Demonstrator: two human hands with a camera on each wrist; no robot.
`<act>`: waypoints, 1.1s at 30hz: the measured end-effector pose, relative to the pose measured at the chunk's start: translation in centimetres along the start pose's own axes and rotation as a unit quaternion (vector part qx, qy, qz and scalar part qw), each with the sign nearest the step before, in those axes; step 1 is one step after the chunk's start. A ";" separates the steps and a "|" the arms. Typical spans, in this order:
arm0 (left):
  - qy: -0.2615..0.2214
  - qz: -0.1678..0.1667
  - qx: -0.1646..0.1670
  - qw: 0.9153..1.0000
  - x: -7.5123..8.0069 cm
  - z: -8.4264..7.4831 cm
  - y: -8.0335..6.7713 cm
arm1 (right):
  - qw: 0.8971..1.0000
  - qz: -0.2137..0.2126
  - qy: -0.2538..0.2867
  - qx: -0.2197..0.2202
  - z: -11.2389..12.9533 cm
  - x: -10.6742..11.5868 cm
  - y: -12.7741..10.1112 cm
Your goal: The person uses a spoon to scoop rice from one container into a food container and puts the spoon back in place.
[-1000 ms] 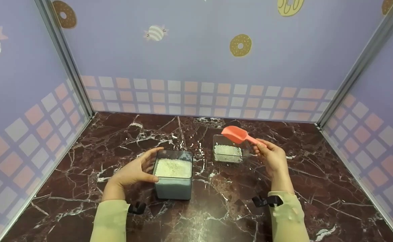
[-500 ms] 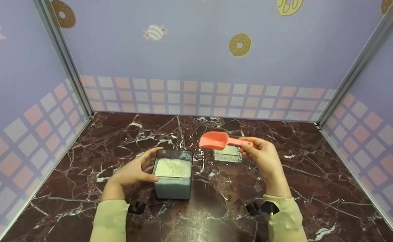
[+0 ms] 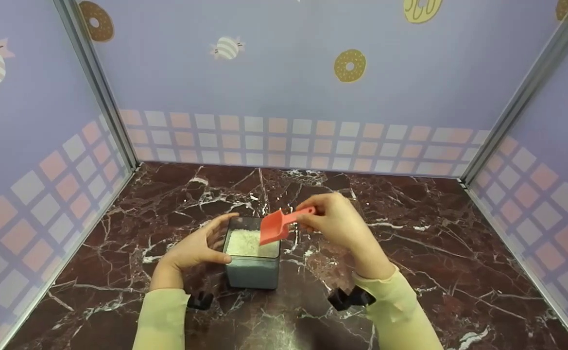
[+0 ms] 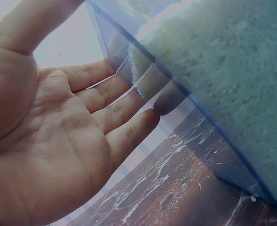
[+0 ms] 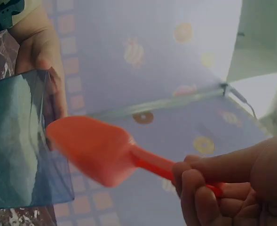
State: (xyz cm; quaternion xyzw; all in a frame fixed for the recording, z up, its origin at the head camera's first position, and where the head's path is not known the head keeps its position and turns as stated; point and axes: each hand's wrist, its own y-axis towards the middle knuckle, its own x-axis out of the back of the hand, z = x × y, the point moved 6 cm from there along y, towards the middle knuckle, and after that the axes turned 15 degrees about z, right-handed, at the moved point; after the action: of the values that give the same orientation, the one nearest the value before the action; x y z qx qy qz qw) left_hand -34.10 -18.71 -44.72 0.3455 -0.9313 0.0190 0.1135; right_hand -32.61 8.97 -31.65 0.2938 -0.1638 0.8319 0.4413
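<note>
Pink scoop [image 3: 275, 227] pinched in right hand [image 3: 335, 221] fingers — left hand [image 3: 197, 248] flat, unclenched against container [image 3: 252, 265].

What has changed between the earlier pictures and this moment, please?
The right hand carried the pink scoop leftward from above the far small container to the near container of white grains, tipping it down over the rim. The left hand stayed against that container's side, which did not move.
</note>
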 end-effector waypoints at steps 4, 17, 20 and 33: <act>0.000 -0.001 0.003 1.000 -0.1 -0.2 0.0 | 0.997 0.018 -0.060 -0.041 2.3 -0.4 0.8; 0.010 0.000 0.004 1.000 0.0 0.0 0.0 | 0.984 0.050 -0.139 -0.095 3.6 -1.7 2.8; 0.006 0.002 0.001 1.000 0.0 0.0 0.1 | 0.989 0.054 -0.096 -0.097 2.3 -2.3 3.0; -0.010 0.002 0.000 1.000 -0.1 0.0 0.1 | 0.992 0.036 0.114 -0.028 -4.0 -4.0 2.5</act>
State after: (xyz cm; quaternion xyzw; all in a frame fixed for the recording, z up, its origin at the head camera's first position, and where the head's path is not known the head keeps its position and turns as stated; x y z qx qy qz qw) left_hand -34.10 -18.54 -44.75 0.3440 -0.9330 0.0160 0.1039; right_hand -34.33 7.14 -37.33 0.1787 -0.1460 0.8702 0.4353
